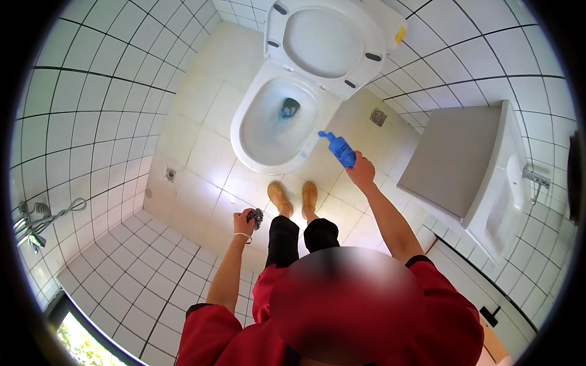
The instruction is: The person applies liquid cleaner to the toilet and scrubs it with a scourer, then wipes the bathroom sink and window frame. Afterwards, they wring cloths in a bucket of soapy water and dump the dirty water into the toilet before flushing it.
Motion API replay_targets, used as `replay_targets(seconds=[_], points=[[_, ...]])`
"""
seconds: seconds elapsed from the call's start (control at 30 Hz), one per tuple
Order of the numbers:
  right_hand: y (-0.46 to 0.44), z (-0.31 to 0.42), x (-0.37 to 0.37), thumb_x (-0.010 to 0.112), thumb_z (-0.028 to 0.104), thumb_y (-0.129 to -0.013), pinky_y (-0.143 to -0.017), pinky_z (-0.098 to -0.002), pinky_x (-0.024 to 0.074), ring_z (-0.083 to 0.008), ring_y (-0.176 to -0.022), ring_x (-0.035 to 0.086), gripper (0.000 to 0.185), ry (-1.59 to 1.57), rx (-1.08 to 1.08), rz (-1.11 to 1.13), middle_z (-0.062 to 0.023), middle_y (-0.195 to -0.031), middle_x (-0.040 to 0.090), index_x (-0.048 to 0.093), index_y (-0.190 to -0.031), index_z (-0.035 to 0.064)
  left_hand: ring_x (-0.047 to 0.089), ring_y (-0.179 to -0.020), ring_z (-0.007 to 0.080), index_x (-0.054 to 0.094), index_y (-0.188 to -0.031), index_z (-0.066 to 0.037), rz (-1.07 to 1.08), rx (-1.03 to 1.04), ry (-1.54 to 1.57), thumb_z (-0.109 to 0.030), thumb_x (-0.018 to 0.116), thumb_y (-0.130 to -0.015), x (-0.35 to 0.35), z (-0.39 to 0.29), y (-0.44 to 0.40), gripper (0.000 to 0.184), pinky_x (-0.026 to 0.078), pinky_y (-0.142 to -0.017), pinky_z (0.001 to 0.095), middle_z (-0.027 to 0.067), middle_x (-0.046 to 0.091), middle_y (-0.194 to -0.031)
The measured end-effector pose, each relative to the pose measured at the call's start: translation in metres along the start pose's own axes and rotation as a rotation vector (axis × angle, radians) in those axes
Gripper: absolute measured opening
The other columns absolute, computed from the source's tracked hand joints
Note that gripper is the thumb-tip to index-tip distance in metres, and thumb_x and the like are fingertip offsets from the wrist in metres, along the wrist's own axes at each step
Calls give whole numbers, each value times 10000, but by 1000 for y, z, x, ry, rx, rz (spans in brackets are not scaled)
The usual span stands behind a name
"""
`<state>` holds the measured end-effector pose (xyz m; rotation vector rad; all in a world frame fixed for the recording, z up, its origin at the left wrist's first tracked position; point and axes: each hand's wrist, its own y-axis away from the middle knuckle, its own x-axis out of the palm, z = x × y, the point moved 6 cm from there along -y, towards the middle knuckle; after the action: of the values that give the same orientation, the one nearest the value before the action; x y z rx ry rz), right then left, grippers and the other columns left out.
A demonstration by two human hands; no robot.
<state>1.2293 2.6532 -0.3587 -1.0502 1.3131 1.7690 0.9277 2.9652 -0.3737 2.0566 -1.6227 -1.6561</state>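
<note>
My right hand point(362, 171) is closed around the lower end of a blue squeeze bottle point(340, 150), which is tilted with its nozzle pointing up and left beside the toilet rim. The white toilet point(240, 131) stands in front of me with its seat and lid point(323, 43) raised. Streaks of blue liquid point(282, 127) run down inside the bowl towards the dark drain hole. Lower on the left, my left hand point(242, 224) grips a grey, curly scouring ball point(256, 216), held apart from the toilet above the tiled floor.
To the right are a washbasin point(497, 201) and its grey cabinet point(455, 158). Floor drains point(378, 116) lie right of the toilet and at left. A shower hose point(61, 213) hangs on the left wall. My feet in tan shoes point(310, 198) stand before the toilet.
</note>
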Motion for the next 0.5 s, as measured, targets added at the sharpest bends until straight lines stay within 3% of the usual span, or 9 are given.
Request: replay_targets(seconds=[0.07,0.1,0.17,0.2,0.27,0.3,0.37,0.5], points=[[5,-21,-3,657,206,-616,-691,-379,460,-326,-779,568,541,-438,85,-93,-149,-807,571,423,-1086,73,456,-859,300,489,-1072,-107,106,-7,148,-45,565,-647,10,-3,-4,436,391,-798,366,177,477,-912],[9,-35,10,657,206,-616,-691,-379,460,-326,-779,568,541,-443,86,-93,-149,-807,571,423,-1086,73,456,-859,300,489,-1072,-107,104,-7,144,-45,565,-647,12,-8,-5,436,391,-798,366,177,477,-912],[20,-69,52,700,181,-608,-764,-345,444,-276,-858,551,667,-1039,177,-127,-131,-911,554,346,-1159,55,479,-826,291,438,-1088,-58,29,-63,389,-27,559,-633,15,-20,-8,471,397,-795,358,169,488,-906],[25,-72,59,700,181,-608,-764,-345,444,-276,-858,551,667,-1044,178,-127,-131,-911,554,346,-1159,55,479,-826,291,438,-1088,-58,28,-63,385,-27,559,-633,19,-22,-14,471,397,-795,358,169,488,-906],[33,-86,80,715,117,-605,-793,-319,429,-206,-895,522,692,-1342,358,-124,-97,-983,519,310,-1160,37,500,-826,259,431,-1061,-65,-95,45,338,-33,558,-619,23,-34,-34,461,422,-752,342,134,496,-836],[33,-92,92,711,75,-601,-799,-316,426,-187,-927,504,671,-1402,354,-41,-87,-1023,497,323,-1147,26,445,-904,301,455,-1022,-47,-107,101,208,-18,574,-591,13,-62,-42,448,388,-815,353,162,468,-919],[33,-103,105,713,72,-598,-798,-313,425,-185,-927,501,670,-1431,384,-43,-88,-1024,492,326,-1143,31,421,-916,318,524,-924,-60,-215,258,100,-12,592,-584,9,-96,-70,351,387,-804,368,175,405,-973],[26,-107,125,715,70,-595,-793,-309,423,-176,-916,496,662,-1435,373,-90,-85,-1019,484,332,-1134,41,426,-878,312,574,-866,-101,-284,541,-93,-8,591,-590,19,-156,-153,291,370,-782,398,132,458,-863]])
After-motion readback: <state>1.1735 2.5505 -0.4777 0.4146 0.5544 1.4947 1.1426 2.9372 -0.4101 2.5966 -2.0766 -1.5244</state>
